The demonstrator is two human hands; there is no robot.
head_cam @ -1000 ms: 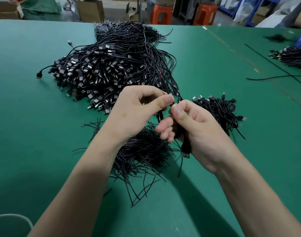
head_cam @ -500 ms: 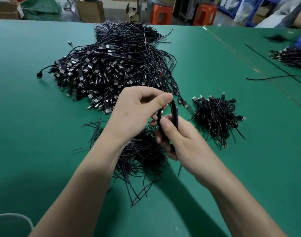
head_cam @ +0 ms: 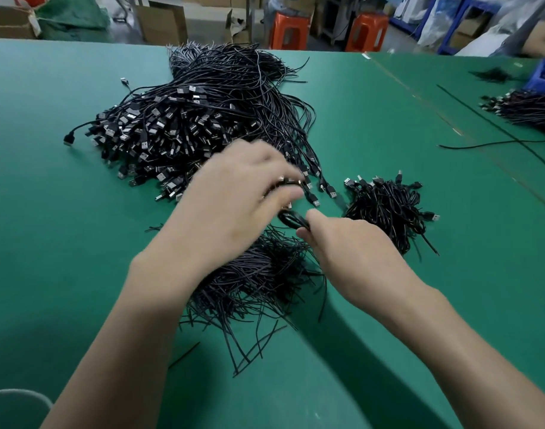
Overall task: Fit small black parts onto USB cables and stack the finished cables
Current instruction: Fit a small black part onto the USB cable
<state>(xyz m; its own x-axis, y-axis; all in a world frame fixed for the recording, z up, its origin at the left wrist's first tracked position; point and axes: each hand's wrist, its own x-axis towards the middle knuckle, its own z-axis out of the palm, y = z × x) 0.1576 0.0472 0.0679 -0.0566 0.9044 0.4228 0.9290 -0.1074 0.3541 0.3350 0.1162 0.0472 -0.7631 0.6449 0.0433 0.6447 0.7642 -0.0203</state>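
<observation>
The right hand (head_cam: pixel 351 243) has its fingers clamped on a looped thin black USB cable (head_cam: pixel 291 221). The left hand (head_cam: pixel 240 193) is blurred, its hold impossible to tell. The loop seems ready for stacking: keep it pinched lest it spring open. Right of those fingers sits a small stack of coiled cables (head_cam: pixel 388 209); beyond the left fingers, a large black cable heap (head_cam: pixel 178 128) on the green surface (head_cam: pixel 48 243). Orange plastic stools (head_cam: pixel 289 29) stand behind.

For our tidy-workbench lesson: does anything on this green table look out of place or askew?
Yes. One cable strays left of the big pile, and a long cable lies stretched out alone at far right.
</observation>
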